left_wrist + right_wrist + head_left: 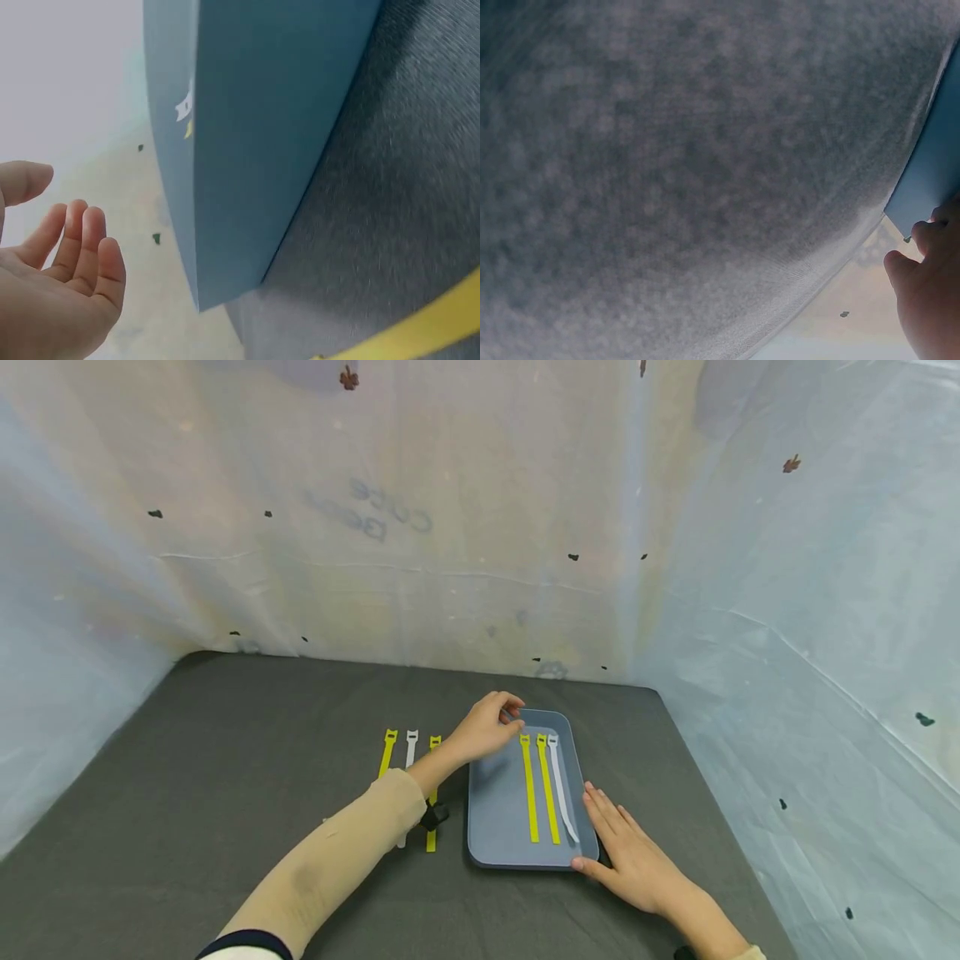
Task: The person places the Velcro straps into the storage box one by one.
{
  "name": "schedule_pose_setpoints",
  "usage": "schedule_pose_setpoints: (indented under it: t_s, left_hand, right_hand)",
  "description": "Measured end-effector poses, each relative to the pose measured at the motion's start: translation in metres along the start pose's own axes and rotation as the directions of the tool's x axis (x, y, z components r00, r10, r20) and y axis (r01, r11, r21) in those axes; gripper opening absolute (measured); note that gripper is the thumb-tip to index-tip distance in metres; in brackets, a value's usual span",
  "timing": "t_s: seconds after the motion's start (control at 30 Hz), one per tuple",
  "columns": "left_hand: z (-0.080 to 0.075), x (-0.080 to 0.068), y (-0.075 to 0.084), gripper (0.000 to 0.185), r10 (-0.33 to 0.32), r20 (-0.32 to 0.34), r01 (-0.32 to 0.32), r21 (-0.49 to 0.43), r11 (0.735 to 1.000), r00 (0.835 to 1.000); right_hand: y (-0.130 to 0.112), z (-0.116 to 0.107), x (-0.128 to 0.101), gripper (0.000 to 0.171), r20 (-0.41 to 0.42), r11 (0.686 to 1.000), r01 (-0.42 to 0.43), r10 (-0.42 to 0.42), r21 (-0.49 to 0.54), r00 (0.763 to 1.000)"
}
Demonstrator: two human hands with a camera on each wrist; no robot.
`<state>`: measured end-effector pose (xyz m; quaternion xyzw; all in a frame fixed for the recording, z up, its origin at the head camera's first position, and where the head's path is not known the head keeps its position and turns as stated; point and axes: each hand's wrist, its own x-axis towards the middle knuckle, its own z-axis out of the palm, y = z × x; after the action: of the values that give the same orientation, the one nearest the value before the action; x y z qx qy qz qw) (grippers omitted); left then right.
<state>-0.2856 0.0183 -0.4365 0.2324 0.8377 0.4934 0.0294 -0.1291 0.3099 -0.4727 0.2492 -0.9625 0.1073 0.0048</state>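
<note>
A blue-grey tray lies on the dark cloth. In it, side by side, are a yellow cable tie, a second yellow cable tie and a white cable tie with a bent lower end. My left hand is over the tray's far left part, fingers loosely bent; the left wrist view shows this left hand with nothing between thumb and fingers. At the tray's near right corner my right hand rests against the rim, fingers straight; the right wrist view shows it beside the tray's side.
Left of the tray lie a yellow cable tie, a white one and another yellow one, partly hidden by my left arm. Translucent sheeting with dark spots stands behind and beside the cloth-covered table.
</note>
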Motion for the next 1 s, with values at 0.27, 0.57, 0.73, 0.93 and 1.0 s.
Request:
schedule_pose_setpoints:
  t_s: [0.27,0.57,0.73,0.93,1.0]
  left_hand:
    - [-0.021,-0.011,-0.004,0.035,0.029,-0.063,-0.029,0.001,1.000,0.998]
    - [-0.049,-0.026,-0.015,0.037,-0.014,-0.106,0.015,0.010,1.000,0.994]
    - [-0.066,-0.033,-0.028,0.037,-0.015,-0.122,0.021,0.045,0.999,0.992]
    - [-0.087,-0.045,-0.046,0.040,-0.020,-0.122,0.032,0.094,0.995,0.992]
    - [-0.093,-0.050,-0.051,0.040,-0.018,-0.120,0.032,0.117,0.993,0.993]
  right_hand:
    - [0.001,0.001,0.000,0.094,-0.020,1.000,0.007,-0.007,0.010,1.000]
    - [0.001,0.001,0.000,0.094,-0.027,1.000,0.014,-0.014,0.009,1.000]
    - [0.001,0.001,0.000,0.094,-0.026,1.000,0.013,-0.013,0.018,1.000]
    - [0.001,0.001,0.000,0.094,-0.022,1.000,0.007,-0.007,0.019,1.000]
    - [0.001,0.001,0.000,0.094,-0.022,1.000,0.010,-0.009,0.024,1.000]
